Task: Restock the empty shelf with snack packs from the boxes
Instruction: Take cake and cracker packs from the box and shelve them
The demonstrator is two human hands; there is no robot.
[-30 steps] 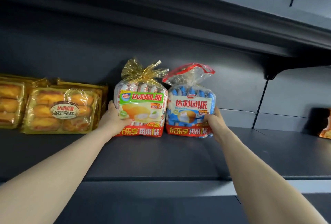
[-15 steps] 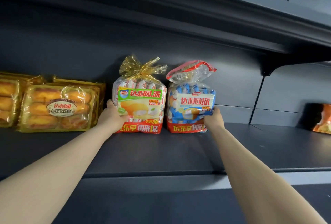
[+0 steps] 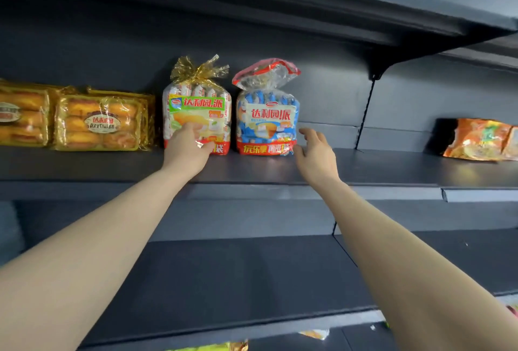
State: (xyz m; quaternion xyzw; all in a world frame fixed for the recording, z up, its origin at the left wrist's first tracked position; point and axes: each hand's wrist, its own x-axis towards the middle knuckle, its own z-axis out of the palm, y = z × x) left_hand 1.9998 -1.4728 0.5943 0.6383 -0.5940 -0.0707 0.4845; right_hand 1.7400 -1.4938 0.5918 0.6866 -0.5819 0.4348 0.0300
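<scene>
Two snack packs stand upright side by side at the back of the dark shelf (image 3: 364,168). The left one is a gold-tied pack with a green label (image 3: 196,103). The right one is a red-topped pack with blue wrappers (image 3: 269,115). My left hand (image 3: 186,148) lies against the lower front of the green-label pack with its fingers spread over it, not wrapped around it. My right hand (image 3: 316,154) hovers just right of the blue pack, fingers apart, holding nothing.
Flat packs of yellow cakes (image 3: 98,123) lean at the shelf's left, with another (image 3: 22,117) at the edge. An orange bag (image 3: 479,140) lies in the bay to the right, past a bracket (image 3: 375,70). A lower shelf (image 3: 252,280) juts out below my arms.
My right hand has let go of the blue pack and drawn back to its right. My left hand slid from the green-label pack's side to its front. The view tilted down.
</scene>
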